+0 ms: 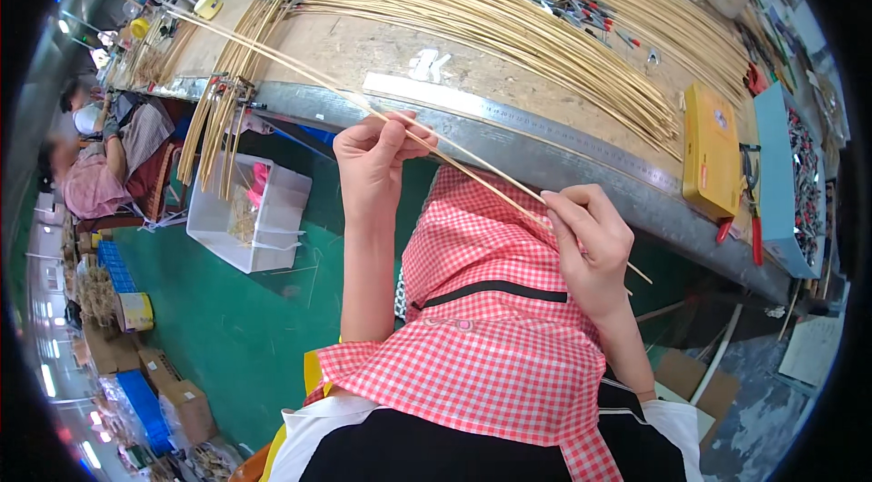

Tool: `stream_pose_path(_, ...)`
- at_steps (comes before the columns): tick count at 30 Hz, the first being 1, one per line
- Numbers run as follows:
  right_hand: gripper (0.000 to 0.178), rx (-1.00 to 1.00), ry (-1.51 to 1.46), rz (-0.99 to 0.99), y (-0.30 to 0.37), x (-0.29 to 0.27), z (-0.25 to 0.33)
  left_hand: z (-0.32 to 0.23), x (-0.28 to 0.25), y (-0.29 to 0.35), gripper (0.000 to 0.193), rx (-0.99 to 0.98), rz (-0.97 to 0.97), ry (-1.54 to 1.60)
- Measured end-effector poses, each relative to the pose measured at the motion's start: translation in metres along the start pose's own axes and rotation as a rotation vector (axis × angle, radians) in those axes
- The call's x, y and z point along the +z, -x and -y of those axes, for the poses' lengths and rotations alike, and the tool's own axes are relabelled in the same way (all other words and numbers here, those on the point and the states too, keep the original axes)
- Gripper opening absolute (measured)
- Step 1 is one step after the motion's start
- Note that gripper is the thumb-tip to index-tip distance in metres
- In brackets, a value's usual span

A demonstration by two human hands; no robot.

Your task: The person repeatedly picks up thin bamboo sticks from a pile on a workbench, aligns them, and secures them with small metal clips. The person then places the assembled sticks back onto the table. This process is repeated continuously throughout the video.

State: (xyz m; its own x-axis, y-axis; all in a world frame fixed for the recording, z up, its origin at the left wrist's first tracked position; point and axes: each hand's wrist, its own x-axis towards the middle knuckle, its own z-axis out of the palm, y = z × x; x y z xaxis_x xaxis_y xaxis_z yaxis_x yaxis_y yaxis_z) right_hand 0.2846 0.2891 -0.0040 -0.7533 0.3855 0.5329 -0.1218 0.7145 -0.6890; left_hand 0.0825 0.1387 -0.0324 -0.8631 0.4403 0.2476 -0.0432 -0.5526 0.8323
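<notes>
Two long, thin bamboo strips (490, 170) slant across the front of me, from the workbench at the upper left down past my lap at the right. My left hand (383, 148) pinches them near their middle, thumb against fingertips. Farther along toward the lower right, my right hand (592, 241) also has its thumb and fingers closed on the strips. Between the hands the strips spread slightly apart. Their right ends stick out beyond my right hand. Just beyond my hands, a steel ruler (509, 114) lies along the bench edge.
Bamboo strips (472, 14) cover the workbench (363, 46), with loose clips (581, 9) among them. Clipped bundles (218, 123) overhang at left. A yellow box (711, 150), red-handled pliers (757, 237) and a blue clip box (772, 164) stand right. A white bin (277, 241) is below; two people sit left.
</notes>
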Motion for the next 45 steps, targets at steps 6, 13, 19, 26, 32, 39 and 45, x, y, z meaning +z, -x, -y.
stream_pose_path(6,0.023,-0.036,0.035,0.020,0.0021,0.0024,-0.0013,0.0021,-0.0039,-0.0002,0.023,0.017,0.026,0.036)
stream_pose_path(13,0.027,-0.074,0.068,0.047,0.0029,0.0026,-0.0035,0.0024,-0.0060,0.0007,0.018,0.012,0.039,-0.001)
stream_pose_path(19,0.026,-0.048,0.043,0.089,0.0041,0.0034,-0.0047,0.0037,-0.0077,0.0008,0.018,0.001,0.031,-0.015)
stream_pose_path(26,0.024,-0.041,0.047,0.086,0.0034,0.0037,-0.0044,0.0041,-0.0065,-0.0005,0.021,-0.002,0.033,0.005)
stream_pose_path(32,0.022,0.000,0.028,-0.049,0.0012,-0.0020,-0.0035,0.0041,-0.0067,-0.0006,0.025,-0.015,0.048,0.028)
stream_pose_path(39,0.025,0.003,0.027,0.029,0.0013,-0.0047,0.0006,0.0069,-0.0073,-0.0012,0.029,0.003,0.040,0.022)
stream_pose_path(45,0.027,-0.019,0.064,0.148,0.0047,-0.0002,-0.0024,0.0040,-0.0048,0.0012,0.024,-0.014,0.050,-0.008)
